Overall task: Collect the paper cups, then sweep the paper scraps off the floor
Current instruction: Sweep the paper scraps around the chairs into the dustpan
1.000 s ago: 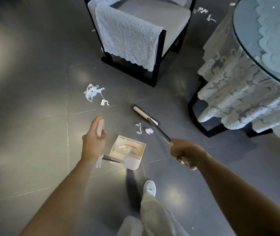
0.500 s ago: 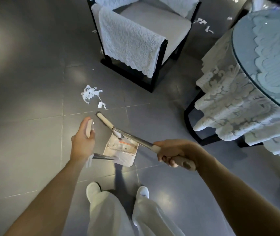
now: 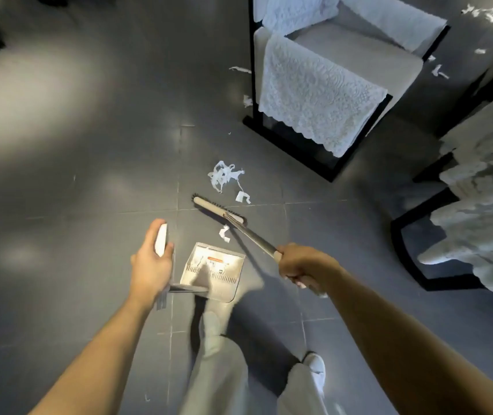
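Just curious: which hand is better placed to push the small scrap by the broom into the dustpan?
The right hand: it grips the broom, whose head lies beside that scrap. The left hand holds the dustpan.

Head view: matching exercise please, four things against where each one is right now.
Things
1. broom
2. dustpan
3. tangled paper strips
4. lace cloth

Places
a. draped over the chair arm
b. on the floor beyond the bristles
c. handle in the left hand
d. handle in the right hand

Pairs: 1-d, 2-c, 3-b, 4-a
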The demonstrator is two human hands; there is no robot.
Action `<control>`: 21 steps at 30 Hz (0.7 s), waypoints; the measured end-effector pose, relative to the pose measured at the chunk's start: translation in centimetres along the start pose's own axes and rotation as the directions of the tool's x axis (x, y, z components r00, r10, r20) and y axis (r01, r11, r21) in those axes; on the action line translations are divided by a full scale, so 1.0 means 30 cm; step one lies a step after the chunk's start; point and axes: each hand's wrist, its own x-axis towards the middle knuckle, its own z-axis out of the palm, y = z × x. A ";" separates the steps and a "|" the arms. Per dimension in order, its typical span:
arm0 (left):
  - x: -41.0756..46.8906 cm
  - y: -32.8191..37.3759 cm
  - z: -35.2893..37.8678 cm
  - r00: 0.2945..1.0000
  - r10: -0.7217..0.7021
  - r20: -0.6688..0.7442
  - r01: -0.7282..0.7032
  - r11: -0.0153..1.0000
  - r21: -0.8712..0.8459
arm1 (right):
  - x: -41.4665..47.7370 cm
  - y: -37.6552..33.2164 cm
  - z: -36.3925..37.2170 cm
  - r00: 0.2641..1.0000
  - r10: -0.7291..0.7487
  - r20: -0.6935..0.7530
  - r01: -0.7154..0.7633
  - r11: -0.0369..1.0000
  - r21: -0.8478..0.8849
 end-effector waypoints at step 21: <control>0.667 0.232 -0.040 0.992 0.091 0.088 -0.091 0.996 -0.006 | 0.281 -0.418 -0.302 0.985 0.152 -0.077 -0.128 0.959 0.252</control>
